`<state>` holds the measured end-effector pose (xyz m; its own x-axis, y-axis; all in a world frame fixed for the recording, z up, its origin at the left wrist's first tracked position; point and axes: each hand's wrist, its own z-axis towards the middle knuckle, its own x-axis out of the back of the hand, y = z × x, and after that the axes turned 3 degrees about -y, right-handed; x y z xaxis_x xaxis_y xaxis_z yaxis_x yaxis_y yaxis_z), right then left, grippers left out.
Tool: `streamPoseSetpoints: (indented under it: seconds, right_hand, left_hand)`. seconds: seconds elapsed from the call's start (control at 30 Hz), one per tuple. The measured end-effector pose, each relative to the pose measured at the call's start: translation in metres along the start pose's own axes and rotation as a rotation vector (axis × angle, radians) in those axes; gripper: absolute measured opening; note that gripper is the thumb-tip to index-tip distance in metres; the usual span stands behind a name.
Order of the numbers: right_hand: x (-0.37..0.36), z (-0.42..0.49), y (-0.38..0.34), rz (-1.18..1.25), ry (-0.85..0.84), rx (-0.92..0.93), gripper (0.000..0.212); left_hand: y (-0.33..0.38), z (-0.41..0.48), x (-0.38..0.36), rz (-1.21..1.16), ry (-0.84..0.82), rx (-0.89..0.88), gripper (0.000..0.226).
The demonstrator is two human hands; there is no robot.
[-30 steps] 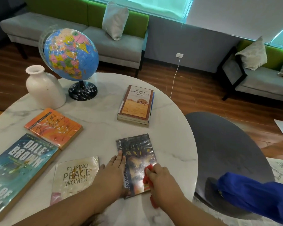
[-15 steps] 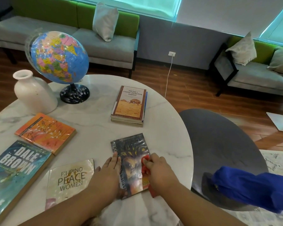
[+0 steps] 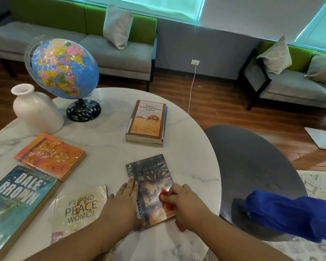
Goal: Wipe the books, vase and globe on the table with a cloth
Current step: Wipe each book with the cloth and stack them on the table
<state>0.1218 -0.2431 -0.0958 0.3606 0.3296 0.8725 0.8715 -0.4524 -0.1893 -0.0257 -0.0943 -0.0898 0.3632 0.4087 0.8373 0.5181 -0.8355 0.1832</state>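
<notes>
The round white surface (image 3: 105, 132) has many things on it. A dark book (image 3: 151, 178) lies flat near the front edge. The left hand (image 3: 123, 200) lies flat on the left side of this book, with its fingers straight, and holds nothing. The right hand (image 3: 184, 202) has its fingers curled round a small red cloth (image 3: 163, 194) and presses it down on the cover of the dark book.

Just left of the left hand lies a pale book (image 3: 79, 206) with the words "Peace Women" on it. Further left is a big blue book (image 3: 17, 200), and behind it an orange book (image 3: 51, 157). Behind the dark book, near the middle of the surface, is a small stack of books (image 3: 147, 121) with a sandy cover on top.

At the back left stands a white vase (image 3: 36, 110), upright. The globe (image 3: 64, 68) stands just beside it on a black foot, and its ball tilts.

To the right of the surface is a dark round chair (image 3: 252, 157) with a blue cloth (image 3: 290, 217) lying on it.
</notes>
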Motion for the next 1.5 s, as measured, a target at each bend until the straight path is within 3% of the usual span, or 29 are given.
streamPoseSetpoints:
  seconds: [0.27, 0.37, 0.5, 0.6, 0.8, 0.9, 1.03, 1.17, 1.23, 1.37, 1.5]
  right_hand:
    - [-0.011, -0.007, 0.001, 0.035, 0.042, 0.030, 0.072]
    - [-0.011, -0.004, -0.003, 0.039, 0.110, -0.056, 0.059]
    - [-0.018, -0.009, -0.020, 0.079, 0.106, 0.026, 0.042]
    - [-0.009, -0.006, -0.011, 0.127, 0.180, -0.067, 0.032]
    - [-0.015, -0.009, -0.010, 0.073, 0.081, 0.077, 0.041]
    - [-0.010, -0.003, -0.002, 0.063, 0.142, 0.021, 0.040]
    - [-0.021, -0.007, -0.009, 0.032, 0.042, 0.080, 0.059]
    - [-0.013, -0.003, -0.007, 0.072, 0.114, 0.038, 0.048]
    - [-0.016, -0.001, -0.011, 0.028, 0.111, 0.017, 0.053]
    - [-0.022, -0.003, -0.018, 0.033, 0.082, 0.111, 0.050]
    - [-0.020, 0.001, -0.021, 0.058, 0.153, 0.016, 0.048]
  left_hand:
    - [0.001, -0.001, 0.001, 0.005, -0.006, 0.004, 0.115]
    - [0.002, -0.001, 0.003, 0.009, -0.017, 0.005, 0.114]
    - [0.002, -0.001, 0.003, 0.018, -0.012, 0.010, 0.112]
    - [0.002, -0.002, 0.003, 0.003, -0.016, 0.012, 0.113]
    - [0.002, -0.002, 0.003, 0.003, -0.025, 0.017, 0.113]
    - [0.003, -0.002, 0.004, -0.005, -0.028, 0.022, 0.113]
    - [0.002, -0.003, 0.004, -0.007, -0.027, 0.018, 0.111]
    - [0.002, -0.003, 0.004, -0.015, -0.027, 0.022, 0.111]
    - [0.002, -0.003, 0.004, -0.014, -0.030, 0.022, 0.111]
    - [0.002, -0.003, 0.004, -0.006, -0.025, 0.022, 0.109]
    - [0.002, -0.002, 0.003, -0.004, -0.028, 0.026, 0.109]
